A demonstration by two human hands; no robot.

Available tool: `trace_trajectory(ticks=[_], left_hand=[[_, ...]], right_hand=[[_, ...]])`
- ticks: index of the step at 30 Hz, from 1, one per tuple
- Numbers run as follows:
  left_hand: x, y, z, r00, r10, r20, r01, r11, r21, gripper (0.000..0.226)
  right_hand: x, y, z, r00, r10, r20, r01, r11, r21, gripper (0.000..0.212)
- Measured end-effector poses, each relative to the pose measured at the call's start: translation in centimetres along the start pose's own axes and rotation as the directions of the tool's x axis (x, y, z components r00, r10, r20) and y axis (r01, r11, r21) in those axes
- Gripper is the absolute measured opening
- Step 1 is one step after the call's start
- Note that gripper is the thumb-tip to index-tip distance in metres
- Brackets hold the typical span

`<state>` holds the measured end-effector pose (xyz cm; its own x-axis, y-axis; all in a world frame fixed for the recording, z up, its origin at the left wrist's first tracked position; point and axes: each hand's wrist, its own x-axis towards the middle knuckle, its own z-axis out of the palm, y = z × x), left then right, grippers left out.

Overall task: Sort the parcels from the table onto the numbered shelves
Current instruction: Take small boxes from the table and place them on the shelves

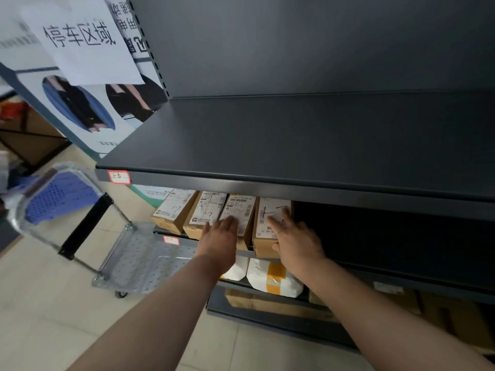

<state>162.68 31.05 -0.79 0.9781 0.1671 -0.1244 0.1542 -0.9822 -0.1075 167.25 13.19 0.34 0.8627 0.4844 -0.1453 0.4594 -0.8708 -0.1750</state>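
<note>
Several brown cardboard parcels with white labels marked 1-7 stand side by side on the second shelf of a dark grey rack. My right hand grips the rightmost parcel, thumb on its front end and fingers flat on its label. My left hand lies flat with fingers apart on the parcel beside it. Two more boxes, one at the far left and another to its right, stand left of those. The shelf above, tagged 1-6, has nothing on it.
White padded bags lie on the shelf below, brown boxes on the bottom one. A metal platform trolley with a black handle stands on the tiled floor to the left, a blue crate beside it. Posters lean against the rack's left side.
</note>
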Motion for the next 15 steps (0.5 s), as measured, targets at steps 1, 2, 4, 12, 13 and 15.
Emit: trace_trajectory(ticks=[1,2,4,12,13,15], left_hand=[[0.1,-0.1,-0.1,1.000,0.004,0.003,-0.004,1.000,-0.013,0.078],[0.2,-0.2,-0.2,1.000,0.011,0.005,-0.011,1.000,-0.027,0.078],[0.1,-0.3,-0.3,1.000,0.026,0.014,-0.026,0.998,-0.049,0.080],[-0.9,-1.8,-0.8,0.993,0.110,0.042,-0.105,0.989,-0.106,0.089],[-1.0,-2.1,-1.0,0.990,0.136,0.048,-0.132,0.987,-0.089,0.088],[-1.4,-2.7,-1.6,0.980,0.192,0.048,-0.189,0.980,-0.059,0.086]], right_hand=[[0.1,-0.1,0.1,1.000,0.007,0.009,-0.007,1.000,-0.007,0.067],[0.1,-0.1,0.2,1.000,0.019,0.017,-0.018,1.000,-0.010,0.070],[0.2,0.0,0.5,0.999,0.040,0.020,-0.041,0.999,0.004,0.077],[-2.4,-0.8,1.3,0.988,0.109,-0.109,-0.105,0.994,0.039,0.091],[-3.0,-1.1,1.3,0.983,0.138,-0.119,-0.134,0.990,0.037,0.088],[-4.3,-1.7,1.6,0.968,0.210,-0.136,-0.207,0.978,0.037,0.085]])
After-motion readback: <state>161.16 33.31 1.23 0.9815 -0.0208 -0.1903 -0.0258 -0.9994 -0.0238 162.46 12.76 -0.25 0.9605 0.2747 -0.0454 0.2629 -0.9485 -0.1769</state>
